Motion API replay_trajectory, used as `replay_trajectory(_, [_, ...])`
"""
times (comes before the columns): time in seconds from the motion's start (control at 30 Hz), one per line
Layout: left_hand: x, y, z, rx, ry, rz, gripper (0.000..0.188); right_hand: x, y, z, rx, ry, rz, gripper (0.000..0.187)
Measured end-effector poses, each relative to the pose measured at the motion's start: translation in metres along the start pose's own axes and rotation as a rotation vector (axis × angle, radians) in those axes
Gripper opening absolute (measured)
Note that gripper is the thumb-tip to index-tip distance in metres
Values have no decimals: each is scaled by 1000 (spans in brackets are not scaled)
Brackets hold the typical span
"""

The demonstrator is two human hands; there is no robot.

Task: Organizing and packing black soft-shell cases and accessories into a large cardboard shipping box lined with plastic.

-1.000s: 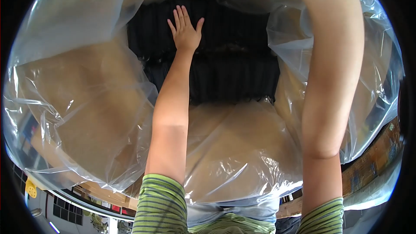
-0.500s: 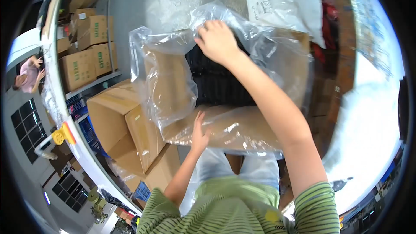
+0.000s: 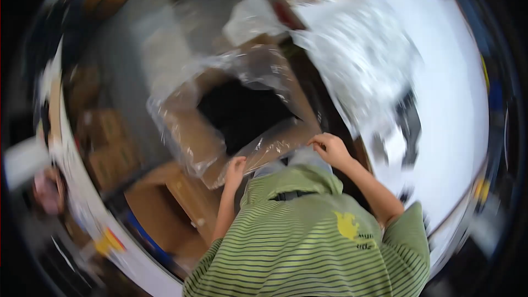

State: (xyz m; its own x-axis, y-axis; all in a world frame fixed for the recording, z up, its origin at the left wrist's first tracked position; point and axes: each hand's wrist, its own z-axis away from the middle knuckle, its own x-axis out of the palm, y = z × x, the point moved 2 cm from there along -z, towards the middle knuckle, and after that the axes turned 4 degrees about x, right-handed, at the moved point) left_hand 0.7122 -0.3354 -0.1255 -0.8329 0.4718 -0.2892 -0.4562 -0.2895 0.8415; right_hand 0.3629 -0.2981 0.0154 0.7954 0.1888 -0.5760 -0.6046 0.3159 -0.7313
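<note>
A cardboard box (image 3: 183,131) stands before me, lined with a clear plastic bag (image 3: 175,146) that folds out over its rim. Inside lies a black mass (image 3: 247,111), too blurred to name. At the near edge my left hand (image 3: 235,172) has its fingers closed on the plastic bag. By the box's near right corner, my right hand (image 3: 332,150) is closed, thumb and fingertips together at the bag's edge.
To the left, another open cardboard box (image 3: 184,195) lies tipped. A white table (image 3: 440,77) on the right carries crumpled clear plastic (image 3: 368,49) and a black item (image 3: 408,126). Shelved cartons (image 3: 113,159) stand left. A white bag (image 3: 253,14) lies beyond the box.
My right hand has come back from the box's far side to its near right corner. The left stays at the near edge, its fingers now closed. The whole view has turned toward the table.
</note>
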Motion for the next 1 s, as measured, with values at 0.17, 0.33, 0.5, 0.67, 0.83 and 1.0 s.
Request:
replay_trajectory(0.17, [-76,28,-44,44,-197,19,22,43,16,110,324,322,-77,19])
replay_trajectory(0.33, [-73,83,-65,-93,-363,-19,26,149,64,224,746,728,-374,19])
replay_trajectory(0.5, [0,136,-67,3,-586,-213,26,277,149,315,1284,903,-578,18])
replay_trajectory(0.67, [113,206,-40,140,-827,-305,26,253,171,380,1039,1788,-1077,15])
replay_trajectory(0.83, [239,276,18,229,-1120,-393,25,79,169,468,1335,1995,-163,14])
replay_trajectory(1.0, [388,314,78,241,-1494,-440,26,-19,221,538,1503,1891,397,32])
